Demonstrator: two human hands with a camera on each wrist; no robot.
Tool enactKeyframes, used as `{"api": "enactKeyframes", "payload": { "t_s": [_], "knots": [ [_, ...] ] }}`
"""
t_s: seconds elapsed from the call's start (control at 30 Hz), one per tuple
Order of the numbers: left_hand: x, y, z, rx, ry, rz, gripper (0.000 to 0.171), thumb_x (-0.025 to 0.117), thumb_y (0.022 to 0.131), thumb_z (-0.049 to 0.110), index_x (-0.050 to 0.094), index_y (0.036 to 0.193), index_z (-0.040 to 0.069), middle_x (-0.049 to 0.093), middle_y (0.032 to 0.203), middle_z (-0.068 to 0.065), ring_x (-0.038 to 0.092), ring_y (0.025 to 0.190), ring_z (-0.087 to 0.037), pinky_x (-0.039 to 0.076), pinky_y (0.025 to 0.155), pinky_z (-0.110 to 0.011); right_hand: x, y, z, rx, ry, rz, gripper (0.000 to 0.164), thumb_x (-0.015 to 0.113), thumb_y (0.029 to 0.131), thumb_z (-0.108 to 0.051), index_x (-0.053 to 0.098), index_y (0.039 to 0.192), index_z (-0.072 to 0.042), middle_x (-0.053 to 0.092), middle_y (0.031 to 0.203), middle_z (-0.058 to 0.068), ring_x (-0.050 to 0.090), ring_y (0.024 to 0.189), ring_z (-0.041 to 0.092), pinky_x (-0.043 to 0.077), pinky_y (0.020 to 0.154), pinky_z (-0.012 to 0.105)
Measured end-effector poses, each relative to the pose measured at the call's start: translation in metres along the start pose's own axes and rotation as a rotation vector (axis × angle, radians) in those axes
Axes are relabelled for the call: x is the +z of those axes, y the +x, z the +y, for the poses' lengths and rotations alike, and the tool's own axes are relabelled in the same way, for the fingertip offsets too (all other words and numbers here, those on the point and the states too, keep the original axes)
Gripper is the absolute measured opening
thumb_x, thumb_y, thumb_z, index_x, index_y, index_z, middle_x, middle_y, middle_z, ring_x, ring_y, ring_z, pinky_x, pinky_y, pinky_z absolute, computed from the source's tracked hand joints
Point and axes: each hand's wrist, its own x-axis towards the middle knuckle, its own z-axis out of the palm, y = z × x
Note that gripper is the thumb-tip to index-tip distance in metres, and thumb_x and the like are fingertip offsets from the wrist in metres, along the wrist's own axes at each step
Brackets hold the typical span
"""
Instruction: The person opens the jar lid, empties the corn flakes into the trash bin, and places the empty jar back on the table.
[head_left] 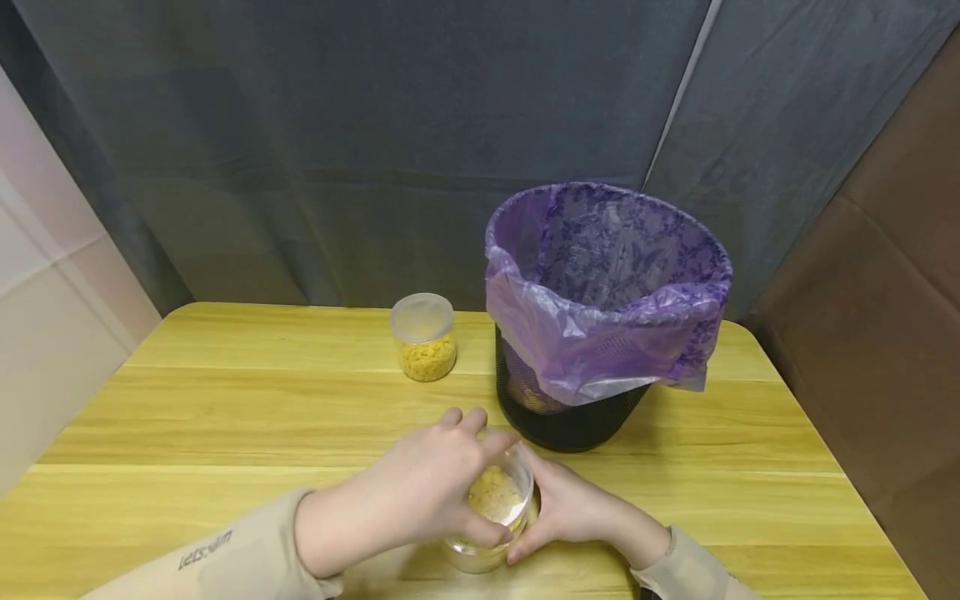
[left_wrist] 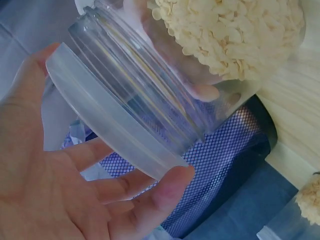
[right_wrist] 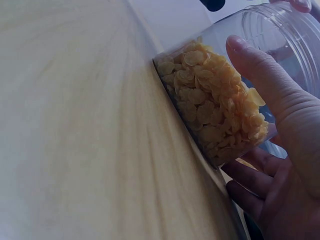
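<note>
A clear jar (right_wrist: 210,37), partly filled with yellow cornflakes (right_wrist: 210,100), stands on the table near the front edge. My right hand (head_left: 573,504) grips its side, thumb and fingers round the clear wall. The fingers and thumb of my left hand (head_left: 420,483) hold a translucent round lid (left_wrist: 112,115) by its rim. In the left wrist view the lid is apart from the jar's threaded neck (left_wrist: 135,80) and tilted to it. From the head view, the left hand covers part of the jar's top.
Farther back stands a second lidded jar (head_left: 425,329) with yellow flakes inside. To its right is a black mesh bin (head_left: 577,429) lined with a purple plastic bag (head_left: 570,342). Both rest on the wooden table (head_left: 247,400), with a dark grey curtain (head_left: 375,125) behind it.
</note>
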Motion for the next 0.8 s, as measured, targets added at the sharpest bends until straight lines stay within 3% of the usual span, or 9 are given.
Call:
{"api": "enactKeyframes", "payload": {
  "t_s": [0.23,0.53,0.8],
  "knots": [
    [-0.003,0.001,-0.005,-0.012,-0.017,0.042,0.079,0.078,0.061,0.057,0.062,0.123,0.010,0.057,0.097,-0.005,0.056,0.083,-0.022,0.052,0.066,-0.035,-0.001,0.000,0.001,-0.005,-0.018,-0.002,0.134,0.093,0.054,-0.038,0.003,0.153,-0.035,0.038,0.146,-0.005,0.040,0.129,0.016,0.026,0.108,0.044],
    [-0.007,0.001,-0.010,-0.047,-0.021,0.045,0.081,0.076,0.063,0.060,0.061,0.127,0.012,0.059,0.107,-0.010,0.057,0.089,-0.026,0.052,0.071,-0.039,0.000,0.001,0.002,-0.008,-0.033,0.026,0.118,0.093,0.052,-0.040,0.024,0.148,-0.033,0.043,0.141,-0.008,0.039,0.129,0.014,0.025,0.109,0.040],
    [-0.010,0.000,-0.016,-0.092,-0.049,0.067,0.080,0.078,0.063,0.058,0.061,0.127,0.013,0.058,0.108,-0.009,0.055,0.091,-0.026,0.052,0.075,-0.041,0.000,0.001,0.002,-0.016,-0.035,0.041,0.123,0.094,0.051,-0.039,0.020,0.150,-0.036,0.041,0.144,-0.007,0.037,0.131,0.015,0.024,0.110,0.038]
  ]
}}
